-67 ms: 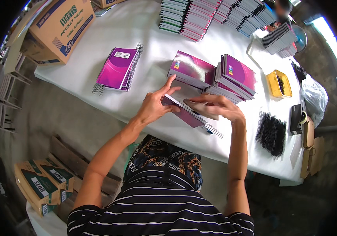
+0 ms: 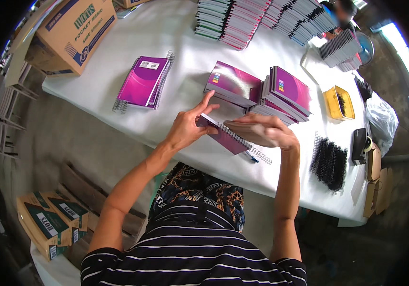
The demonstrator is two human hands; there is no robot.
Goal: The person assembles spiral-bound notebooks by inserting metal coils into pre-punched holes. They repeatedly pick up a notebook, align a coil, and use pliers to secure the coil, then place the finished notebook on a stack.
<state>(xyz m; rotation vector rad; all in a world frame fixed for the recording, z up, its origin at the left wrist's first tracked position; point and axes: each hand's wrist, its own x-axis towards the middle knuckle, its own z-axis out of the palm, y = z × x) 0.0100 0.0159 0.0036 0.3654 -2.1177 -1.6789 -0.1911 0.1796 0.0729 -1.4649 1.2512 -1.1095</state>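
A purple notebook [image 2: 228, 140] is held at a slant above the near edge of the table. My left hand [image 2: 186, 126] grips its upper left end, thumb on the cover and index finger stretched upward. Along its spine runs a metal spiral coil [image 2: 261, 155], whose free end sticks out past the lower right corner. My right hand [image 2: 267, 131] is over the spine with its fingers extended flat, blurred by motion; whether it touches the coil I cannot tell. Just beyond are a stack of purple notebooks [image 2: 237, 82] and another purple stack [image 2: 291, 90].
Purple spiral notebooks [image 2: 141, 85] lie at left, near a cardboard box [image 2: 71, 40]. A blue pen [image 2: 253, 158] lies under the held notebook. Rightward are black coils [image 2: 331, 164], a yellow container [image 2: 330, 102] and a plastic bag [image 2: 381, 117]. Booklet stacks [image 2: 242, 21] stand at the back, near another person.
My right hand has shifted slightly right along the spine and its fingers have changed angle. My left hand and the notebook stay nearly in place.
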